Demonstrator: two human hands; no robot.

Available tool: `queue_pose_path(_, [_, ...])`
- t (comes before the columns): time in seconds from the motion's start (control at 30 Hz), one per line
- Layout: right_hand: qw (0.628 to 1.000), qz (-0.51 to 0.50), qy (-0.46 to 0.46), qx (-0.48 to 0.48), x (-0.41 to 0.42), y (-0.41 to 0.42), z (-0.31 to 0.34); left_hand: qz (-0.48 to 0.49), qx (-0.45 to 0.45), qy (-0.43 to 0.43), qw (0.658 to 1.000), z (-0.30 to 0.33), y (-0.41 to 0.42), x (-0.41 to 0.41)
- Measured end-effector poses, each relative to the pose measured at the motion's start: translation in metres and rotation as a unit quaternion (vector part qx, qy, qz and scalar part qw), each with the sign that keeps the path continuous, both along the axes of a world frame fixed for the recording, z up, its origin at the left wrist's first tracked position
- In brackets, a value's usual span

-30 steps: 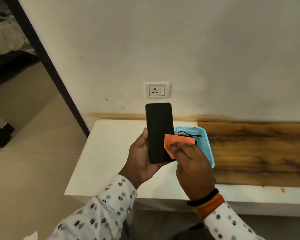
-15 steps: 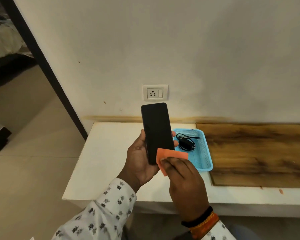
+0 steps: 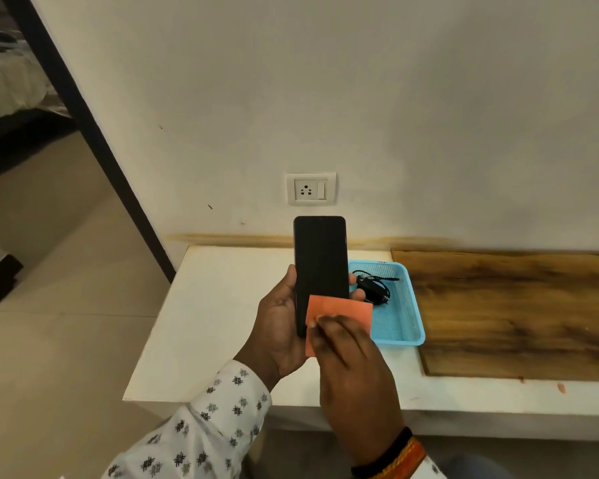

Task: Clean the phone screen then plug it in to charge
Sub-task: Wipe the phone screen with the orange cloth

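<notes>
My left hand (image 3: 277,319) holds a black phone (image 3: 320,257) upright, dark screen facing me, above the white shelf. My right hand (image 3: 350,361) presses an orange cloth (image 3: 339,311) flat against the lower part of the screen, fingers on top of the cloth. A black charger with its coiled cable (image 3: 374,286) lies in a light blue plastic basket (image 3: 403,326) just right of the phone. A white wall socket with a switch (image 3: 311,189) is on the wall right above the phone.
The white shelf (image 3: 222,305) runs along the wall, with a brown wooden panel (image 3: 516,312) on its right part. A dark door frame (image 3: 94,133) slants down at the left, with tiled floor beyond it.
My right hand with the orange cloth has slid down the screen from its middle to its lower end. The basket's charger has come into view. The phone stays upright in my left hand.
</notes>
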State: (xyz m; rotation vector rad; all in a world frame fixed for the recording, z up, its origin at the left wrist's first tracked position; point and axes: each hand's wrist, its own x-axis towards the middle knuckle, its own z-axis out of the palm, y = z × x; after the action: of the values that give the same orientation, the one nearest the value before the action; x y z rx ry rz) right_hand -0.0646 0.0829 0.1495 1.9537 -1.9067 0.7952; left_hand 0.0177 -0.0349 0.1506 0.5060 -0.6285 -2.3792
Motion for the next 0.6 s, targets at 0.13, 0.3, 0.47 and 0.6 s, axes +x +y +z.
queue_pose_path(0.13, [0.999, 0.004, 0.024, 0.031, -0.007, 0.006, -0.008, 0.001, 0.005, 0.003, 1.000, -0.003, 0.001, 0.001])
queue_pose_path(0.3, [1.000, -0.019, -0.006, 0.024, -0.008, -0.013, 0.006, -0.002, 0.013, -0.022, 1.000, -0.003, 0.003, -0.001])
queue_pose_path(0.47, [1.000, -0.013, -0.005, 0.020, 0.000, -0.027, 0.018, -0.009, 0.041, -0.029, 0.999, -0.005, 0.008, -0.004])
queue_pose_path(0.6, [0.998, 0.029, 0.029, 0.041, 0.001, -0.007, -0.002, -0.010, 0.007, -0.014, 1.000, -0.002, 0.003, 0.000])
